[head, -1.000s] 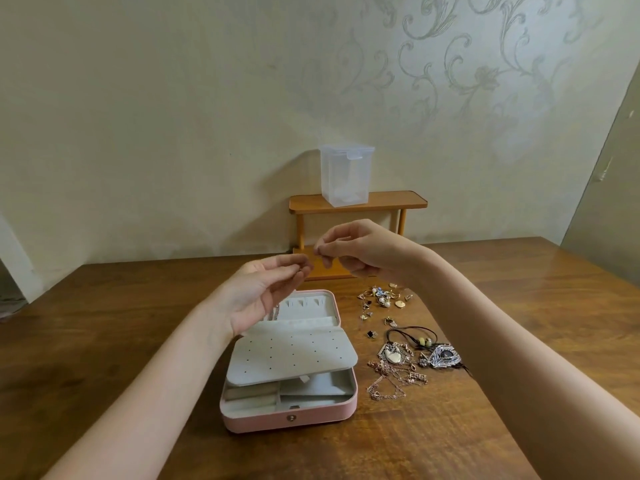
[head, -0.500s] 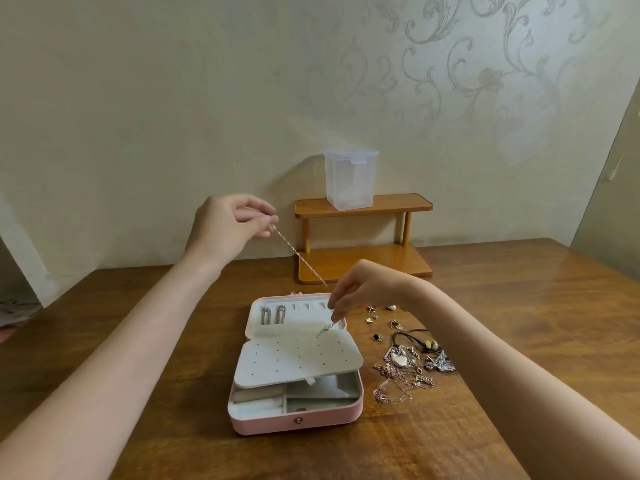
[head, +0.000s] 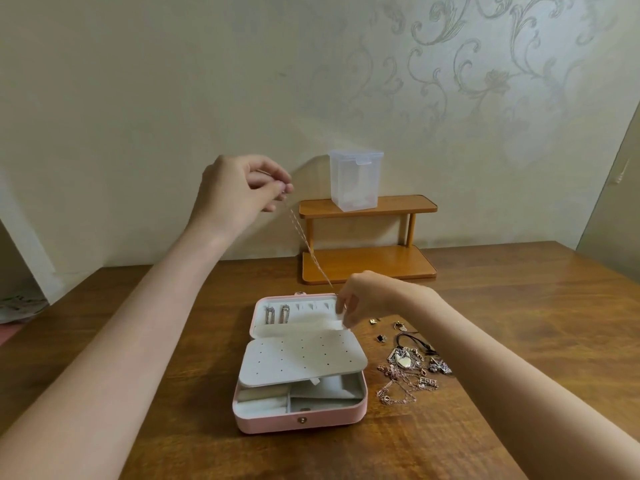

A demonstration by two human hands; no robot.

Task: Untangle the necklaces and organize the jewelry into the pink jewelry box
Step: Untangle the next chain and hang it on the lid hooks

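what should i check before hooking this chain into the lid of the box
1. Top end held: left hand pinches the chain up high: ok.
2. Bottom end held: right hand is at the chain's lower end, but its fingers hide the grip: cannot tell.
3. Chain free of knots: it runs taut in one line between the hands: ok.
4. Lid pocket open: right fingers lift the flap in the pink box: ok.
5. Hook free: earrings fill the left side only; right hooks look bare: ok.
6. Rest sorted: tangled pile is on the table: not ok.

Wooden table [head: 519, 323], patterned wall [head: 485, 81], small shelf [head: 367, 206]
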